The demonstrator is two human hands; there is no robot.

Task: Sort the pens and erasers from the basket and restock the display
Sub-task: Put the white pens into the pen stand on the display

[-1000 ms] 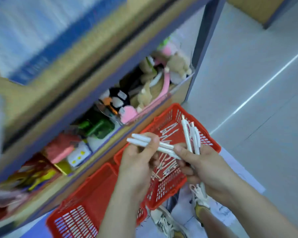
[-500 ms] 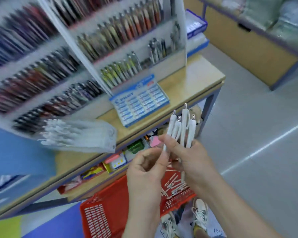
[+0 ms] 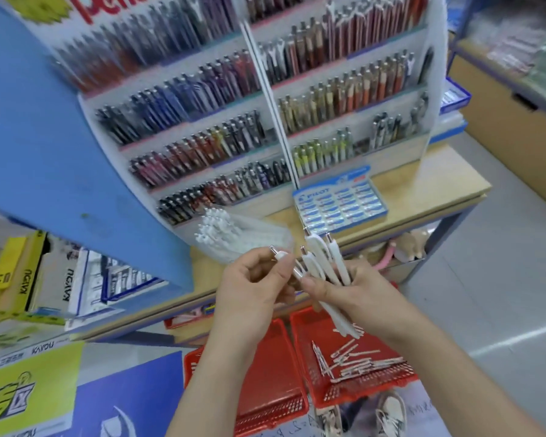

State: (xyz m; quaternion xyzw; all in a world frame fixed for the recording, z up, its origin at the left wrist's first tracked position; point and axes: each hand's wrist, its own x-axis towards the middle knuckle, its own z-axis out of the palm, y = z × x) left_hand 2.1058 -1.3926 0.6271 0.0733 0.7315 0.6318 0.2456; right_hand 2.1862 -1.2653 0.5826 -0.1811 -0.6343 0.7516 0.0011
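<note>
**Desk:** Where are the pens?

**Operator:** My left hand [image 3: 249,282] pinches one white pen [image 3: 280,256] near its tip. Just beside it, my right hand [image 3: 360,294] has its fingers [image 3: 316,283] wrapped round a bunch of white pens [image 3: 323,260], tips up, above the red basket [image 3: 375,389].

**Desk:** Handling?

**Operator:** Light, stiff and slick, I judge. I'd grip mid-barrel, or the bunch fans.

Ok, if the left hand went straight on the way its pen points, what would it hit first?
Probably the clear box of white pens, just beyond the tip of the pen in the left hand; depth is hard to judge.
</note>
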